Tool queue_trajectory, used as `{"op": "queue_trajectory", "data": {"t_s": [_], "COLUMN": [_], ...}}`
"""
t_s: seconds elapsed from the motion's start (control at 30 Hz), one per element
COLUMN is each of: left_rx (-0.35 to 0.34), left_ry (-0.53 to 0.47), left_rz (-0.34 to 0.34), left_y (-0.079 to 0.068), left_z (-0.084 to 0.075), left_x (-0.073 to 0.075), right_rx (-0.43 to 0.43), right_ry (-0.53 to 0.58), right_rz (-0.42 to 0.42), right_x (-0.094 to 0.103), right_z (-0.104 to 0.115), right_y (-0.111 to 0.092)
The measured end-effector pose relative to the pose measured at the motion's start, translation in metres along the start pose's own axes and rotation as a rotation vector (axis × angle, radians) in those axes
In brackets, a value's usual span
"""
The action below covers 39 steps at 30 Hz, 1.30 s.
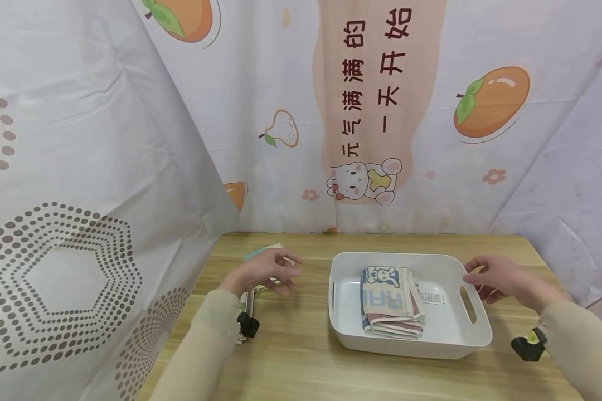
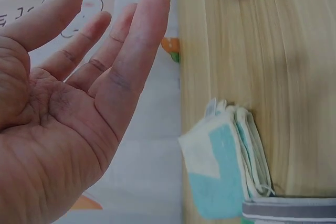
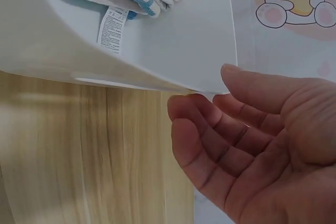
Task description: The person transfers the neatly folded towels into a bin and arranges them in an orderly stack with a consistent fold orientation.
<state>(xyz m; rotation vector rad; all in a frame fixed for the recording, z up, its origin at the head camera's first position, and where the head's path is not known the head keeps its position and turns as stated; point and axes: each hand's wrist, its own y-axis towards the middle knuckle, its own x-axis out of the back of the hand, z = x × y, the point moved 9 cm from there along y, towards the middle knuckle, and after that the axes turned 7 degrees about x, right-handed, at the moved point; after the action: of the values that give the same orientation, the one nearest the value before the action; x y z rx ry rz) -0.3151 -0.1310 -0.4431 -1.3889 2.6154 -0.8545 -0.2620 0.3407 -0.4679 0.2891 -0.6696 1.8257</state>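
Observation:
A white plastic basket [image 1: 391, 351] with slotted handles stands on the wooden table. Folded towels [image 1: 383, 298], patterned in blue, cream and red, lie stacked inside it. My right hand [image 1: 499, 278] is at the basket's far right corner; in the right wrist view its thumb meets the rim [image 3: 157, 74] and the curled fingers lie along the outer wall. Over the table's left side hovers my left hand [image 1: 263, 270], empty, fingers loosely bent. Below and behind it is a folded teal and cream cloth [image 2: 226, 166], partly hidden by that hand in the head view.
Beside the teal cloth lies a grey-banded item [image 2: 294, 211], mostly out of frame. A white label [image 3: 113, 30] shows on the basket floor near the towels. A printed curtain [image 1: 281, 184] hangs behind the wooden table [image 1: 301, 362] and along its left side.

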Motion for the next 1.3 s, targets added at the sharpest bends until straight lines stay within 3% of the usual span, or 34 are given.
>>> {"op": "queue_trajectory", "data": {"t_s": [0.5,1.07,1.3], "left_rx": [0.012,0.048,0.051], "left_ry": [-0.055,-0.102,-0.140], "left_rz": [-0.031,-0.134,-0.173], "left_y": [-0.011,-0.033,-0.042], "left_z": [0.024,0.063,0.082], "left_x": [0.025,0.068,0.088], "right_rx": [0.013,0.079,0.077], "right_ry": [0.145,0.394,0.451], "right_rz": [0.053,0.245,0.273], "right_x": [-0.006,-0.020,-0.021], "right_z": [-0.016,-0.026,-0.029], "right_y": [-0.002,-0.003,-0.004]}}
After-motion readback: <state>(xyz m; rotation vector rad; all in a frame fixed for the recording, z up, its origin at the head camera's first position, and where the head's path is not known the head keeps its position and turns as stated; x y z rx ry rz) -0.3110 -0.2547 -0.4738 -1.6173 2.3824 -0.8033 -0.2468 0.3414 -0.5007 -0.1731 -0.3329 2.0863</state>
